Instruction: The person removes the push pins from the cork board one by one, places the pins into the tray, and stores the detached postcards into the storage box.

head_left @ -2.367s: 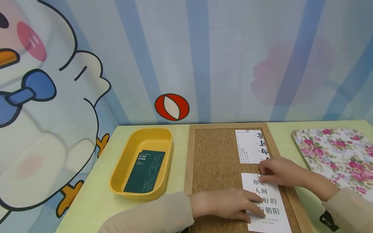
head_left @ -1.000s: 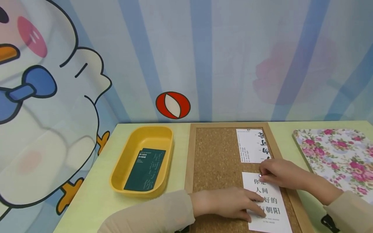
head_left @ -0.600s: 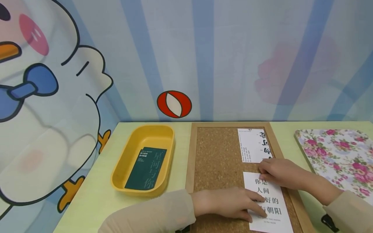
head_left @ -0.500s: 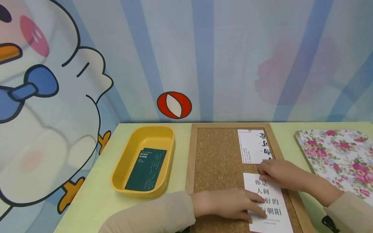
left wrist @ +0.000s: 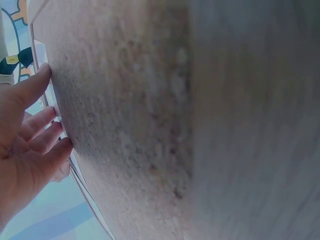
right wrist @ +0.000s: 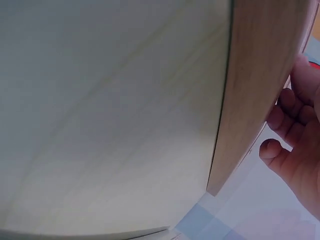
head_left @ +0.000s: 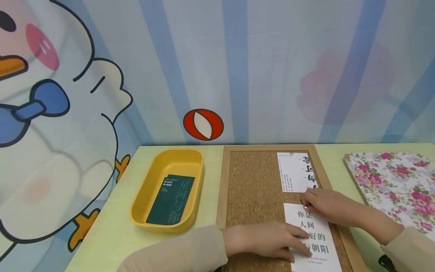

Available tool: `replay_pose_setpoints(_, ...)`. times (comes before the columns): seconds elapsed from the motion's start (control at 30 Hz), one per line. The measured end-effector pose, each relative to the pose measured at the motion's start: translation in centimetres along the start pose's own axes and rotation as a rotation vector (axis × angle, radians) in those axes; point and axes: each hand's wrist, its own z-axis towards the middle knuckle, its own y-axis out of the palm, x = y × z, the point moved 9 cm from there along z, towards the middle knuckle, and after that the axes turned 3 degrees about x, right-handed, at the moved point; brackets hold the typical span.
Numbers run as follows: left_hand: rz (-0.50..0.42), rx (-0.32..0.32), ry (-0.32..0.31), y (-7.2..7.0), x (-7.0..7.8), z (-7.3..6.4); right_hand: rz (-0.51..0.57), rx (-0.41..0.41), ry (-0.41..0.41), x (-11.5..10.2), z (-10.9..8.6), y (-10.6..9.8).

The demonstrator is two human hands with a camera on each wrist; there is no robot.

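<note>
A white card (head_left: 317,260) with large dark characters lies on the framed cork board (head_left: 253,181). My left hand (head_left: 263,240) rests on its left part, fingers spread and nearly straight, covering some of the print. At the card's top edge my right hand (head_left: 331,206) has its fingers curled around a small push pin (head_left: 305,207), of which only a shiny bit shows at the fingertips. A second white card (head_left: 293,172) sits above, pinned at its top edge. In the left wrist view the left hand (left wrist: 35,135) reaches along the cork; the right wrist view shows curled right fingers (right wrist: 287,115).
A yellow tray (head_left: 139,204) with dark green cards (head_left: 171,200) stands left of the board. A floral board (head_left: 394,185) lies at the right on the pale table (head_left: 105,234). A printed cartoon backdrop (head_left: 268,75) rises behind the table.
Both hands stay at the same places on the card. The right fingers shift slightly over the push pin, which was plainer earlier, then hidden, and now shows a little. The head view drifts slightly.
</note>
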Motion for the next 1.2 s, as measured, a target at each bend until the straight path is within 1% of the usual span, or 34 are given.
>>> replay_pose_setpoints(0.17, 0.006, 0.002, -0.006, 0.1, -0.1, -0.1, 0.115, -0.046, 0.110, 0.7, 0.0, 0.3)
replay_pose_setpoints(0.23, 0.000, 0.001, -0.007, 0.1, -0.1, -0.1, 0.131, -0.046, 0.137, 0.8, 0.1, 0.4)
replay_pose_setpoints(0.33, -0.010, 0.000, -0.006, 0.1, -0.1, -0.1, 0.119, -0.037, 0.144, 0.8, 0.3, 0.4)
replay_pose_setpoints(0.4, -0.013, 0.000, -0.004, 0.1, -0.1, -0.1, 0.111, -0.034, 0.140, 0.9, 0.3, 0.5)
replay_pose_setpoints(0.5, -0.015, 0.001, -0.003, 0.1, -0.1, 0.0, 0.092, -0.017, 0.112, 0.7, 0.3, 0.4)
replay_pose_setpoints(0.7, 0.014, 0.000, -0.011, 0.1, -0.1, 0.0, 0.038, 0.057, 0.019, 0.1, 0.2, 0.1)
replay_pose_setpoints(0.83, 0.037, -0.004, -0.022, 0.1, -0.2, 0.0, 0.019, 0.058, 0.004, 0.0, 0.2, 0.1)
replay_pose_setpoints(0.9, 0.036, -0.005, -0.024, 0.0, -0.1, 0.0, 0.040, 0.041, 0.021, 0.0, 0.2, 0.2)
replay_pose_setpoints(1.03, 0.038, -0.010, -0.030, 0.0, -0.1, 0.0, 0.119, 0.003, 0.109, 0.6, 0.1, 0.2)
replay_pose_setpoints(1.13, 0.034, -0.011, -0.032, 0.1, -0.1, 0.0, 0.110, 0.007, 0.181, 1.1, -0.2, -0.1)
replay_pose_setpoints(1.2, 0.036, -0.009, -0.029, 0.1, -0.1, 0.1, 0.072, 0.018, 0.193, 1.2, -0.4, -0.2)
